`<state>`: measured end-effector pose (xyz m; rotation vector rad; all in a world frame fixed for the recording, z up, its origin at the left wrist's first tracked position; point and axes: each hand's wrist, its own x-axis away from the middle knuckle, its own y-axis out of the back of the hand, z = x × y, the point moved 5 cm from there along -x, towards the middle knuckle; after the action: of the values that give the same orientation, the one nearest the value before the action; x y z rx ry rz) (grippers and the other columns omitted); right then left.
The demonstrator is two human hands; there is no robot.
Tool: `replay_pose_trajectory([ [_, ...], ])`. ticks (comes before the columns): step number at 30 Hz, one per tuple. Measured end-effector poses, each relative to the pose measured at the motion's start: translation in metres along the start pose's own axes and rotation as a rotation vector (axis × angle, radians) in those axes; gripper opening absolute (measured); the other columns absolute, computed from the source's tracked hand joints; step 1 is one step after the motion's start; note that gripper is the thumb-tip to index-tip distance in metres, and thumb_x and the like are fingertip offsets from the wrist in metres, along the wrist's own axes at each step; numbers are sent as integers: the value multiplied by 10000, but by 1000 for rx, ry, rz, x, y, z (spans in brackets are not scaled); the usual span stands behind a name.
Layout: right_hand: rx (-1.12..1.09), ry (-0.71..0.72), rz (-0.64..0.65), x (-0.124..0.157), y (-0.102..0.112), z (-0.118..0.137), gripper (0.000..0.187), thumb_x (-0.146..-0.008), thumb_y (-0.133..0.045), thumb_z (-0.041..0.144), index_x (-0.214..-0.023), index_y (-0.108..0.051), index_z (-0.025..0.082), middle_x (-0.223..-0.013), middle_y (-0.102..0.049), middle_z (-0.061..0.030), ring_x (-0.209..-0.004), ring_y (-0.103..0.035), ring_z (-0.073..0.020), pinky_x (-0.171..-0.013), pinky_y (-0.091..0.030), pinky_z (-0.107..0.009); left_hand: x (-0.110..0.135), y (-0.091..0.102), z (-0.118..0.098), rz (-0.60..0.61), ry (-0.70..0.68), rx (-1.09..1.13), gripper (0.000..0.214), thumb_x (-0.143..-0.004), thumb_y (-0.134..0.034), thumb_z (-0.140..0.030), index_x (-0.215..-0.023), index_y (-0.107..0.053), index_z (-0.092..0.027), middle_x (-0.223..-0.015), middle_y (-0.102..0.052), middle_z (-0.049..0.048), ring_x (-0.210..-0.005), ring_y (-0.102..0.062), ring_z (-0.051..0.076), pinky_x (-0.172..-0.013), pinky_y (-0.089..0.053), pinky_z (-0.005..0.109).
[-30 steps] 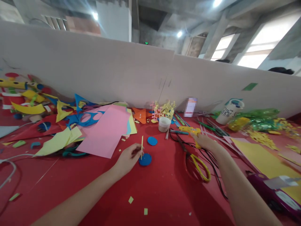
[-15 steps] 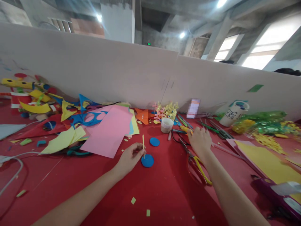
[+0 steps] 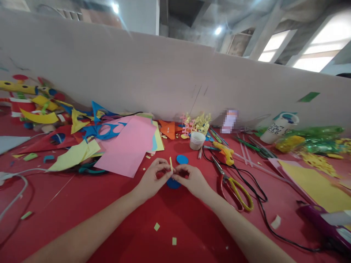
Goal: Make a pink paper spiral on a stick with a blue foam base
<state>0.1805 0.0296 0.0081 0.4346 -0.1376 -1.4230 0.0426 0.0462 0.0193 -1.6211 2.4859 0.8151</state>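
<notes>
left hand [image 3: 156, 179] pinching yellow paper strip [image 3: 170, 162], held upright over near blue disc [image 3: 173, 184]. right hand [image 3: 194, 180] fingertips meet left's at strip's lower end; can't tell if they grip it. strip-disc contact hidden by fingers. far blue disc [image 3: 182, 159] flat just beyond hands. yellow glue gun [image 3: 224, 151] and scissors [image 3: 231, 186] lie right, on red tabletop [image 3: 131, 233].

Blown-out windows [image 3: 326, 40] upper right, glare around ceiling lamps [image 3: 218, 30], stretched edges.
</notes>
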Motion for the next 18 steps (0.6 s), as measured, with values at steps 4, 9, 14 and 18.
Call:
replay_pose_trajectory([
  [4,-22,0,-45,0,5,-11,139,-750,-581,315,-752,-582,177,-713,-614,-15,-671,-572,-150,-638,-450,-266,3,0,1,-21,-34,-113,257,-819,-512,-271,-1067,-554,-215,-933,-523,46,-876,-551,171,-794,-480,341],
  [9,-39,22,-38,1,6,-21,151,-800,-529,333,-795,-576,189,-745,-616,-10,-700,-576,-146,-673,-464,-267,9,-7,-2,86,-109,-505,253,-718,-641,-325,-934,-603,-199,-984,-577,65,-947,-525,242,-851,-425,430],
  [14,56,40,-5,5,6,-21,119,-810,-538,299,-835,-597,199,-820,-643,-23,-775,-594,-155,-716,-462,-274,8,-10,3,141,-109,-555,284,-685,-674,-373,-912,-633,-207,-960,-593,52,-921,-523,236,-825,-426,410],
  [18,127,41,10,6,6,-19,113,-825,-531,288,-859,-601,206,-833,-643,-27,-777,-590,-158,-690,-463,-270,6,-10,5,151,-100,-547,278,-671,-688,-379,-890,-661,-210,-948,-594,56,-917,-522,236,-828,-420,412],
])
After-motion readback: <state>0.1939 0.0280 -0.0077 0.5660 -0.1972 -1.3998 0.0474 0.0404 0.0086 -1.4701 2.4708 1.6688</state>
